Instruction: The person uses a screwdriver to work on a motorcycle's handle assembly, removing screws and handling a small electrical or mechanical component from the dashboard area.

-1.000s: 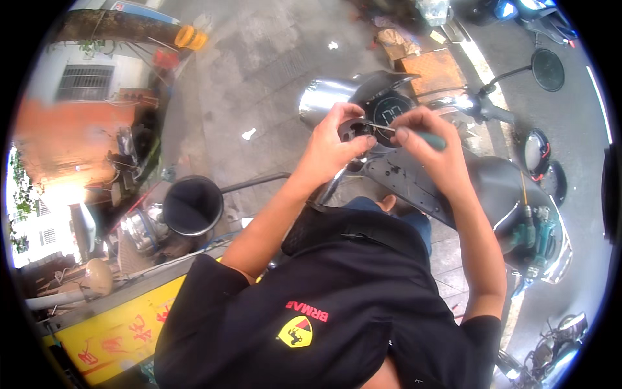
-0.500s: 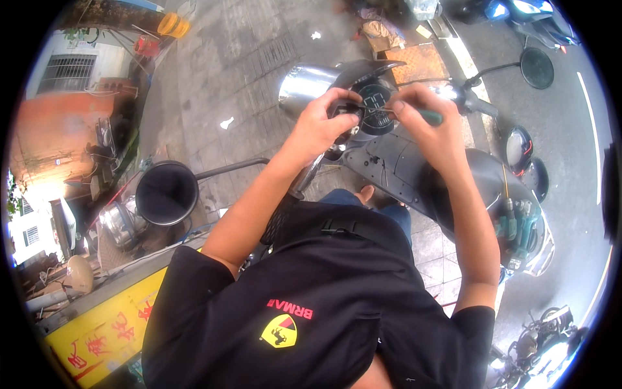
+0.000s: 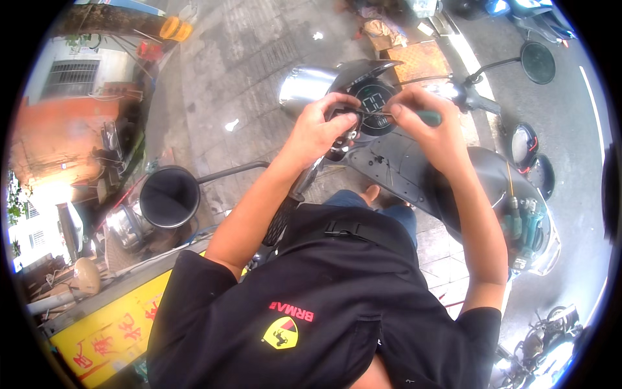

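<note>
My left hand [image 3: 324, 129] grips a small dark round part [image 3: 346, 129] with metal bits, just left of the scooter's round black dashboard [image 3: 374, 96]. My right hand [image 3: 421, 123] is closed on a green-handled screwdriver [image 3: 429, 118], its thin shaft pointing left to the part in my left hand, where the tip is hard to make out. Behind them is the shiny chrome headlamp housing [image 3: 298, 87] under a dark cowl. The scooter's dark footboard [image 3: 382, 165] lies below my hands.
A left mirror [image 3: 168, 194] and a right mirror [image 3: 538, 61] flank me. Green power tools [image 3: 521, 227] rest on the seat at right, near loose round lamps [image 3: 521, 146]. Cardboard [image 3: 420, 58] lies ahead on the pavement, a yellow sign [image 3: 103, 330] at lower left, parked motorbikes [image 3: 551, 337] at lower right.
Over the last second the view has shifted, so hands and scooter sit higher and further left in the picture. My hands keep their grips, with the screwdriver still at the dark part.
</note>
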### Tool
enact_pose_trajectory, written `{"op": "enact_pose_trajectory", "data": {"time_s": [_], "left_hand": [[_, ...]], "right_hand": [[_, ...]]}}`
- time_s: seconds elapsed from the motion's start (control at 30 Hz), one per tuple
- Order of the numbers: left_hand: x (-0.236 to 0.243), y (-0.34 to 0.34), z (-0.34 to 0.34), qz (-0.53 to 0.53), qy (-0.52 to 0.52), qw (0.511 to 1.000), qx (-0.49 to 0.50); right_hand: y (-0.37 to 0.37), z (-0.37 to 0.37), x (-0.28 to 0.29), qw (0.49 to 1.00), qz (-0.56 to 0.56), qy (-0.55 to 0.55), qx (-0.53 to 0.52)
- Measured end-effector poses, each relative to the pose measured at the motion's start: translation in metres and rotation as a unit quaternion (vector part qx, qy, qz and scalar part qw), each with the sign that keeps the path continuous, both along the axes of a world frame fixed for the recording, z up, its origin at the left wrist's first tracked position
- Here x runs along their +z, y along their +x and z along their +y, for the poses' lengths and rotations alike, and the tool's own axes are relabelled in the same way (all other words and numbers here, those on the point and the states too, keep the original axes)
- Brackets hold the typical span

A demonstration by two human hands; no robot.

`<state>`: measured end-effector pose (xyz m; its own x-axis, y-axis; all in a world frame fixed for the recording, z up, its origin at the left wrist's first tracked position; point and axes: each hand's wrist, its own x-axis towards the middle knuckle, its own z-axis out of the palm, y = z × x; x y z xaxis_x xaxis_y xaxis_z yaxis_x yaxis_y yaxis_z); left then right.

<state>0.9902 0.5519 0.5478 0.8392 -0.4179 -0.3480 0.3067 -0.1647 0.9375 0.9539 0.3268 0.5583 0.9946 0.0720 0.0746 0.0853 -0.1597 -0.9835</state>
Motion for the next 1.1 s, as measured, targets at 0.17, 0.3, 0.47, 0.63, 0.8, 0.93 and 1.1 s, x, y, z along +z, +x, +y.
{"op": "enact_pose_trajectory", "data": {"time_s": [0.17,0.3,0.47,0.63,0.8,0.93,1.1], "left_hand": [[-0.001,0.001,-0.001,-0.008,0.005,1.000,-0.001],[-0.002,0.002,-0.002,-0.012,0.007,1.000,-0.008],[-0.001,0.002,-0.003,0.016,0.007,1.000,-0.008],[0.000,0.003,-0.006,0.047,0.011,0.999,-0.008],[0.001,0.004,-0.007,0.053,0.035,0.998,-0.001],[-0.001,0.006,-0.007,0.060,0.029,0.998,-0.003],[-0.001,0.008,-0.006,0.057,0.036,0.998,-0.008]], "right_hand": [[-0.002,0.000,-0.004,1.000,-0.017,0.008,0.001],[-0.002,-0.002,-0.006,1.000,-0.031,0.003,0.000],[-0.001,-0.006,-0.010,0.999,-0.014,0.026,0.014],[0.003,-0.011,-0.014,0.995,0.034,0.085,0.035],[0.006,-0.013,-0.018,0.988,0.070,0.129,0.043],[0.010,-0.016,-0.023,0.984,0.091,0.146,0.053],[0.017,-0.020,-0.026,0.976,0.120,0.172,0.063]]}}
